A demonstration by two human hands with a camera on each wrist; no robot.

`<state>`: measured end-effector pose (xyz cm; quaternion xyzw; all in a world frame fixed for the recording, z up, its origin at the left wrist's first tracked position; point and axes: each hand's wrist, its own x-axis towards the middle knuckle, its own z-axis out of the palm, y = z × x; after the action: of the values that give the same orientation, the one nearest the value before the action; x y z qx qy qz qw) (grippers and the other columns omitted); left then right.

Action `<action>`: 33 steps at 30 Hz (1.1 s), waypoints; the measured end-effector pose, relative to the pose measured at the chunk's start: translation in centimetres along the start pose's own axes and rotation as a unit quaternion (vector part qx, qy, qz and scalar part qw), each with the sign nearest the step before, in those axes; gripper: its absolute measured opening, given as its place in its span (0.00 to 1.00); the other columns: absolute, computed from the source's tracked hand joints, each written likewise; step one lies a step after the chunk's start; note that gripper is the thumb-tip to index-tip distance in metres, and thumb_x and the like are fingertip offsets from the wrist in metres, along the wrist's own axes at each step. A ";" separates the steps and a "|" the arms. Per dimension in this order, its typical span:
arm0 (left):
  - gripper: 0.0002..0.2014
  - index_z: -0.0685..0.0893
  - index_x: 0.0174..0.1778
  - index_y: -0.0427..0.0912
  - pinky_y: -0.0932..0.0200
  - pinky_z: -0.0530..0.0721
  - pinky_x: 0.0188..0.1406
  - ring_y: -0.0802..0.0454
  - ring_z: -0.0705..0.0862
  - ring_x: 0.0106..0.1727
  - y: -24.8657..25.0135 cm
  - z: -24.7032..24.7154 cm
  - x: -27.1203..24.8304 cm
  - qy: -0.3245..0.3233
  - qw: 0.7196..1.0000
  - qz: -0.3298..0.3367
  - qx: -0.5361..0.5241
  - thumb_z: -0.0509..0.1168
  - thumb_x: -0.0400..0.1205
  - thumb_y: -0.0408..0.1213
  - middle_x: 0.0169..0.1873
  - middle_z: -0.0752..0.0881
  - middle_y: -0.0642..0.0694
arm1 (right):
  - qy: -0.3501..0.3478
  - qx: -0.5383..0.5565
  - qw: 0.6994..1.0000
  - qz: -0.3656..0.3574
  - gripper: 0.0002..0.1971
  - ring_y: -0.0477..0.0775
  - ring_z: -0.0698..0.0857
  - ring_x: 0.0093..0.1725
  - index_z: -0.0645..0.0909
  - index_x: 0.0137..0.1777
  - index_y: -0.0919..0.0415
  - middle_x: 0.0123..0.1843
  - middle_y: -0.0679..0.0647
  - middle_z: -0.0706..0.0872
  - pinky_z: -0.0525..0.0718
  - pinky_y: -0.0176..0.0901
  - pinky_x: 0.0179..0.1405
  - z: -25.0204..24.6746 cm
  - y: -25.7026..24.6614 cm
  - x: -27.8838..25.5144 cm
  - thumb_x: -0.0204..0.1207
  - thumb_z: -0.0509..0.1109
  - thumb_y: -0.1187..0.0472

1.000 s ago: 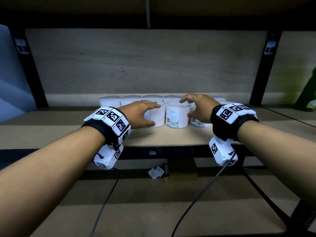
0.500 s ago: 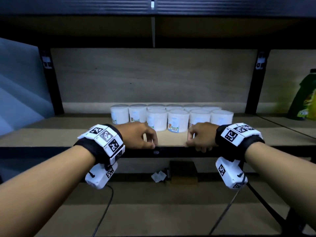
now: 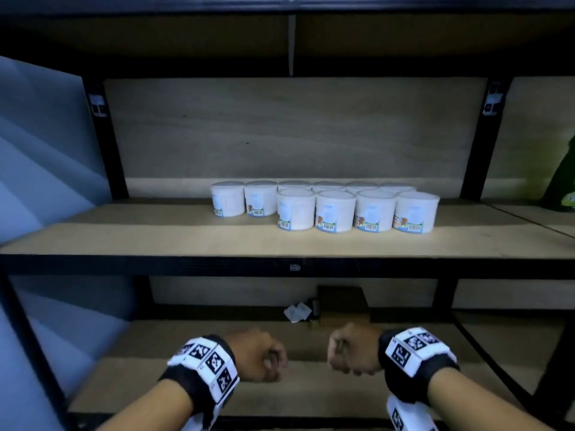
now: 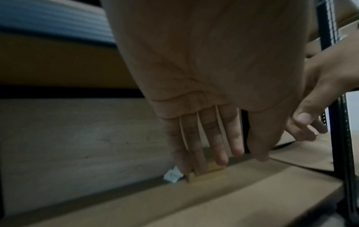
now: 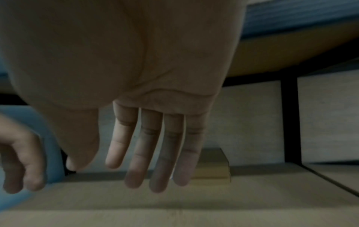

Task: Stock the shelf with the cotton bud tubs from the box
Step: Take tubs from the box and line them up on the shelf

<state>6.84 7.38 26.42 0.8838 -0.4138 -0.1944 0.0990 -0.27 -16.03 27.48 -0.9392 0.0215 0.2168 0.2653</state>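
The cotton bud tubs [image 3: 325, 206] stand in two rows at centre frame on the shelf [image 3: 155, 241]. Both hands hang low in the frame, empty and relaxed (fingers loose): left hand [image 3: 256, 357], right hand [image 3: 353, 349].

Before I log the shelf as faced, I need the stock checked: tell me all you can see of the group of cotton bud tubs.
The cotton bud tubs are white, plastic-looking cylinders with flat lids and small printed labels with barcodes low on their sides. All stand upright on the wooden shelf board, packed closely in two rows: six behind, four in front toward the right. No hand touches them.
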 end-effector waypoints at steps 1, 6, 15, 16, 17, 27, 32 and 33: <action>0.13 0.86 0.59 0.52 0.79 0.71 0.41 0.77 0.76 0.33 -0.6 1.2 0.1 -0.004 1.000 -0.008 0.000 0.69 0.78 0.46 0.55 0.88 0.57 | -0.003 -0.021 1.000 -0.002 0.03 0.45 0.82 0.39 0.85 0.44 0.48 0.49 0.51 0.87 0.81 0.40 0.46 1.2 0.7 0.8 0.74 0.71 0.52; 0.21 0.81 0.68 0.50 0.67 0.75 0.57 0.56 0.79 0.55 -3.7 6.5 0.8 -0.072 0.996 -0.041 -0.026 0.71 0.78 0.43 0.67 0.80 0.47 | -0.060 -0.009 0.998 0.027 0.08 0.49 0.83 0.50 0.80 0.48 0.39 0.53 0.44 0.81 0.81 0.41 0.51 6.7 3.5 4.1 0.71 0.73 0.42; 0.30 0.82 0.68 0.49 0.65 0.74 0.64 0.45 0.82 0.68 -7.8 19.0 1.3 -0.120 0.989 -0.082 -0.024 0.75 0.68 0.51 0.68 0.82 0.47 | -0.053 -0.037 0.997 0.052 0.28 0.54 0.84 0.62 0.77 0.64 0.43 0.65 0.51 0.82 0.78 0.36 0.57 19.9 9.0 7.5 0.64 0.72 0.37; 0.30 0.83 0.66 0.47 0.63 0.76 0.65 0.43 0.83 0.67 -8.2 20.0 1.5 -0.123 0.988 -0.084 -0.028 0.74 0.68 0.52 0.66 0.84 0.45 | -0.064 -0.041 0.996 0.052 0.30 0.57 0.84 0.64 0.76 0.63 0.41 0.66 0.53 0.82 0.79 0.39 0.60 21.0 9.7 8.0 0.61 0.71 0.34; 0.33 0.82 0.68 0.47 0.59 0.78 0.67 0.42 0.83 0.66 -8.4 21.5 1.4 -0.129 0.987 -0.093 -0.026 0.72 0.67 0.56 0.66 0.84 0.43 | -0.076 -0.048 0.994 0.054 0.33 0.61 0.82 0.66 0.74 0.66 0.43 0.68 0.55 0.80 0.80 0.44 0.63 22.5 10.2 8.1 0.60 0.70 0.32; 0.40 0.66 0.79 0.61 0.49 0.81 0.67 0.43 0.77 0.72 -5.4 26.4 -1.1 -0.146 0.981 -0.128 0.013 0.69 0.69 0.55 0.76 0.73 0.51 | -0.068 -0.067 0.990 0.106 0.49 0.70 0.75 0.70 0.54 0.83 0.38 0.74 0.57 0.65 0.81 0.59 0.65 29.5 8.8 6.5 0.66 0.78 0.40; 0.28 0.78 0.66 0.54 0.48 0.85 0.54 0.37 0.81 0.60 -5.6 27.7 -0.3 -0.165 0.973 -0.151 0.050 0.70 0.69 0.52 0.64 0.78 0.45 | -0.047 -0.119 0.987 0.100 0.45 0.67 0.74 0.66 0.55 0.82 0.39 0.73 0.57 0.65 0.83 0.60 0.60 31.3 8.6 7.0 0.68 0.76 0.44; 0.27 0.79 0.64 0.53 0.49 0.85 0.51 0.37 0.81 0.59 -5.7 28.0 -0.3 -0.162 0.974 -0.152 0.054 0.70 0.69 0.53 0.63 0.79 0.45 | -0.047 -0.128 0.985 0.101 0.44 0.67 0.73 0.66 0.55 0.82 0.39 0.73 0.57 0.64 0.82 0.60 0.60 31.4 8.7 7.1 0.68 0.75 0.45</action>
<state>-1.26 10.87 -0.78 0.8973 -0.2949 -0.3250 -0.0480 -7.65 -6.98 -3.79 -0.9472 0.0764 0.2871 0.1203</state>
